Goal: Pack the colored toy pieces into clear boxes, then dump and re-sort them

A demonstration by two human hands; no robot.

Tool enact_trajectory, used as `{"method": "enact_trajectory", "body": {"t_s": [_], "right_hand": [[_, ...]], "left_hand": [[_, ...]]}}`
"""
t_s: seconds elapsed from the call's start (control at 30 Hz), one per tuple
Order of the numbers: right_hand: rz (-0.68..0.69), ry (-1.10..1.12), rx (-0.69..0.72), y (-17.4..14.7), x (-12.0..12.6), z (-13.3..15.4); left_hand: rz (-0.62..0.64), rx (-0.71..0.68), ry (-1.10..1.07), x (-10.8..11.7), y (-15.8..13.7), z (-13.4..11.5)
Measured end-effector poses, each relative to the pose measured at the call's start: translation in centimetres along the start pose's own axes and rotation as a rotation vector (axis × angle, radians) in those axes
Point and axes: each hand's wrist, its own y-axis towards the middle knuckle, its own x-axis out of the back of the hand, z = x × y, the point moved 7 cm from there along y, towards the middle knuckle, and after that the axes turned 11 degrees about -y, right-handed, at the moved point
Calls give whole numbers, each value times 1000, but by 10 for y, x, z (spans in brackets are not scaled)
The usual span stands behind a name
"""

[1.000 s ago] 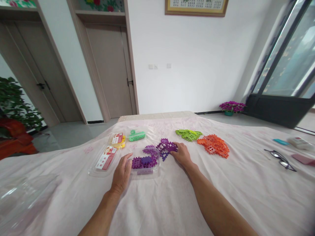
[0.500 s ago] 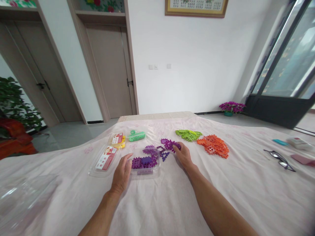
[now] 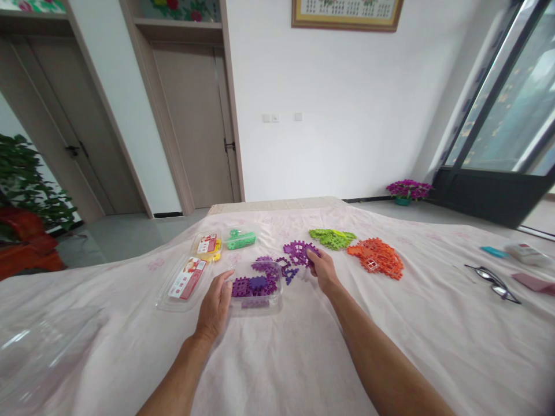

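My left hand (image 3: 217, 301) grips the left side of a clear plastic box (image 3: 277, 298), which holds purple toothed building pieces (image 3: 243, 288) with a dark blue one (image 3: 258, 282) on top. In my right hand (image 3: 321, 268) is a purple toothed building piece (image 3: 299, 252), pinched at its right edge, with the fingertips partly hidden. Between the hands, a dark blue triangular piece (image 3: 290, 275) and a dark purple open-frame piece (image 3: 283, 264) lie on the cloth just right of the box.
Orange pieces (image 3: 377, 258) and lime-green pieces (image 3: 333, 237) lie in piles to the right. Left of the box are clear lids with labels (image 3: 187, 278) and a green-filled container (image 3: 241, 239). Glasses (image 3: 494, 282) rest far right; a large clear plastic container (image 3: 39, 352) is near left.
The purple piece in my right hand has turned from a tilted position to show its broad face. My left hand stays at the box.
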Motion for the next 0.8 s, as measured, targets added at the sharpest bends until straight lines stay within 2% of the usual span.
{"method": "enact_trajectory", "body": {"t_s": [0.07, 0.17, 0.3, 0.4, 0.5, 0.63, 0.7, 0.8], "right_hand": [[113, 139, -48, -7, -15, 10], [297, 190, -28, -24, -38, 35], [526, 93, 51, -54, -68, 66], [597, -66, 170, -69, -80, 78], [580, -199, 228, -71, -81, 77], [402, -304, 242, -51, -66, 68], [269, -379, 289, -38, -54, 64], [110, -550, 363, -20, -38, 51]], "left_hand": [[10, 1, -1, -1, 0, -1], [18, -3, -8, -1, -1, -4], [31, -21, -9, -5, -4, -9], [-3, -23, 36, -6, -6, -9], [-43, -71, 150, -6, -7, -13], [-66, -232, 344, -5, -8, -38], [11, -334, 380, -10, -11, -55], [248, -459, 376, -28, -17, -72]]}}
